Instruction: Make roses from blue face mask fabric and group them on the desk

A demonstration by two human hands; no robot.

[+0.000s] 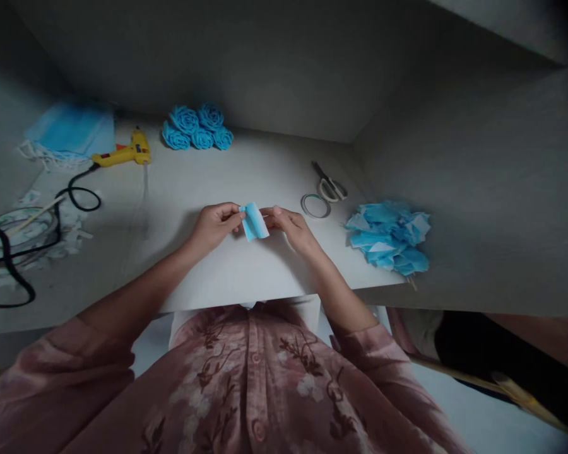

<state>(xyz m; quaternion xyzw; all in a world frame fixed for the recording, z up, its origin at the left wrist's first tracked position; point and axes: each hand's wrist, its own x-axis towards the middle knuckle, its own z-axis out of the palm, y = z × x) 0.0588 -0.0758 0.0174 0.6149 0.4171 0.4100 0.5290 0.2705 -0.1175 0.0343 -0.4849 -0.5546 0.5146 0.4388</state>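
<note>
A small piece of blue and white mask fabric (254, 222) is held up in front of me, bent along its length. My left hand (216, 224) pinches its upper left corner between thumb and fingers. At its right edge is my right hand (291, 226), fingers closed together against the fabric, with the tips partly hidden behind it. Beyond my hands, several rolled blue fabric roses (196, 127) sit grouped at the back of the table. A heap of cut blue and white fabric pieces (388, 236) lies to the right.
Scissors (330, 183) and a tape ring (315, 205) lie right of my hands. A yellow glue gun (135, 150) with a black cord is at the left, beside stacked face masks (73, 132). White scraps and a round container (21, 227) holding a stick are nearer left. Walls enclose the table (208, 277).
</note>
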